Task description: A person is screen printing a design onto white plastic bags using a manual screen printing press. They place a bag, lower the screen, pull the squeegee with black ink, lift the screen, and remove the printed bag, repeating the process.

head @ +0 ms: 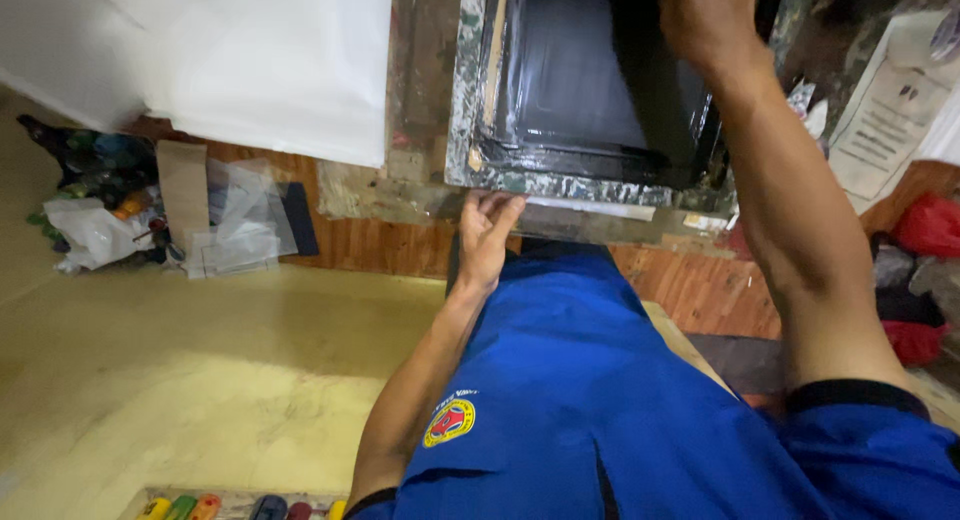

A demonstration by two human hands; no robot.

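Blue shirt (pixel 590 400) nearest; left hand (pixel 487 242) spread under marbled frame (pixel 560 185); right hand (pixel 705 15) pressed on black panel (pixel 570 80); grip unclear

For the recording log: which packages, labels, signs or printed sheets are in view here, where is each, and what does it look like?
Printed paper sheet: upper right beside the dark frame, white with grey print, creased.
Round badge: on the blue garment, bottom centre, yellow rim with red middle.
Clear plastic bags: on the floor at left, crumpled, see-through.
White bag: far left on the floor, bunched.
Red bag: right edge, shiny.
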